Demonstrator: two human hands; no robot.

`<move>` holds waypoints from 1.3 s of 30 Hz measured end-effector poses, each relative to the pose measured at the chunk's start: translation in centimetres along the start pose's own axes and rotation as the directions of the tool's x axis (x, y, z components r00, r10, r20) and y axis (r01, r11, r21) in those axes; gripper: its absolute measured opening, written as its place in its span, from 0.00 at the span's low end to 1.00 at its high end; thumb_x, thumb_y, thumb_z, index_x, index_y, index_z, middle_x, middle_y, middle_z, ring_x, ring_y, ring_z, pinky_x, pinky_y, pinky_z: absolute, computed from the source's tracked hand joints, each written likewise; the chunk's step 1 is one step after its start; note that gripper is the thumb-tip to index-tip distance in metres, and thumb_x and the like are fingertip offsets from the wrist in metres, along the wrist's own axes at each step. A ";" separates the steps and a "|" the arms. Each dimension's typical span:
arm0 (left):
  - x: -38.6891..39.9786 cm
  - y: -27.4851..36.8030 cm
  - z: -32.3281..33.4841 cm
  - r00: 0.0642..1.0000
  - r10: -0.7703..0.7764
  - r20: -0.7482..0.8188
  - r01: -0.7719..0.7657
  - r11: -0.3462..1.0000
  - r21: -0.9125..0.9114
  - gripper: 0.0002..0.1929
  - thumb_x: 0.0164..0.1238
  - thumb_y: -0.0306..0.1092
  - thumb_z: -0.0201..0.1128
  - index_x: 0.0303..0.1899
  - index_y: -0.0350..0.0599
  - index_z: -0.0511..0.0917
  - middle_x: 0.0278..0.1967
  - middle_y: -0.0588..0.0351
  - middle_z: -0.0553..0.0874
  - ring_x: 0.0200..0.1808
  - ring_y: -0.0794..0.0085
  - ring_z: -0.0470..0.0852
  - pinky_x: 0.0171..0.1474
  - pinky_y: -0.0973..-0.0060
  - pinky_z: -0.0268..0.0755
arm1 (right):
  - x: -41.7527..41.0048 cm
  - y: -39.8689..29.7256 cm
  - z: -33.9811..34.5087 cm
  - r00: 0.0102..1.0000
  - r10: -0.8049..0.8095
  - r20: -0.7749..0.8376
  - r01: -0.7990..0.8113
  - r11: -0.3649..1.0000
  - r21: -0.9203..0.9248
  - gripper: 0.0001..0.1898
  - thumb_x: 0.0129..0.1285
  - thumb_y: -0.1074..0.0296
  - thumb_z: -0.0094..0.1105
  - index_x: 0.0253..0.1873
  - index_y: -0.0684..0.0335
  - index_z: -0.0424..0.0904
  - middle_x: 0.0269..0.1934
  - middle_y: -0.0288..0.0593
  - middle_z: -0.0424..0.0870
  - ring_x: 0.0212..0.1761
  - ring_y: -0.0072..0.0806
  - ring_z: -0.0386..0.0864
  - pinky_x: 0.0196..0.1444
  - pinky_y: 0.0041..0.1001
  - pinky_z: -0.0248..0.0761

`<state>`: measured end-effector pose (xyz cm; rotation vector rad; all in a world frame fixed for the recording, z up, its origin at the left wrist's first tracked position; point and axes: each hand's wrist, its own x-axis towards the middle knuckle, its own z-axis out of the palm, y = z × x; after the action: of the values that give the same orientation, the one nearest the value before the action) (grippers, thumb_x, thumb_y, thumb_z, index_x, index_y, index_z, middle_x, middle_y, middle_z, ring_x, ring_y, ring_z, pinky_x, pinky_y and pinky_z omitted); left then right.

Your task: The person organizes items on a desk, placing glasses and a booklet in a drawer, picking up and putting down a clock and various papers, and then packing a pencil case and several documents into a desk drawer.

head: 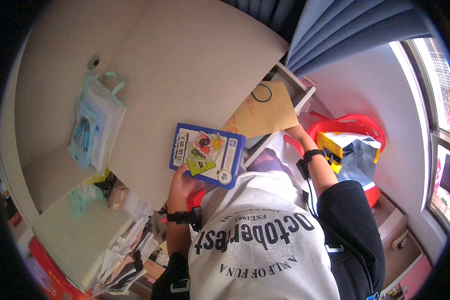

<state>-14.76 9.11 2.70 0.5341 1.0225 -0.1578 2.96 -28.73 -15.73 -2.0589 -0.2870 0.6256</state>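
Note:
My left hand (183,182) grips the lower left edge of a blue and white card game box (225,150), which is tilted over the desk's front edge. A green card and other artwork are printed on its face. To the right, my right hand (296,131) holds the near corner of a brown kraft paper envelope (273,108). The envelope lies over the open drawer (302,98) and bears red writing. On top of it rests a dark elastic loop (262,93). My right fingertips are mostly hidden at the envelope's edge.
A clear zip bag with teal handles (108,131) stands on the beige desktop (165,75). Stacked papers (123,258) are at lower left. Right of the drawer, a red plastic stool (378,131) carries a yellow and grey bag (356,157). A blue curtain (345,30) hangs behind.

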 end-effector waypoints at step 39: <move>11.2 -9.3 14.5 0.956 -0.275 -0.097 0.291 0.927 0.236 0.38 0.61 0.67 0.37 0.40 0.31 0.70 0.35 0.37 0.79 0.37 0.58 0.82 0.40 0.70 0.77 | -1.2 -9.2 -2.6 0.645 0.095 -0.758 -0.112 0.993 0.030 0.15 0.50 0.70 0.64 0.42 0.67 0.74 0.30 0.45 0.79 0.34 0.29 0.78 0.38 0.27 0.72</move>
<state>-1.17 -4.74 -4.07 0.6183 1.1462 -0.5350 3.69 -26.16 -6.49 -2.1725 0.3319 -0.2318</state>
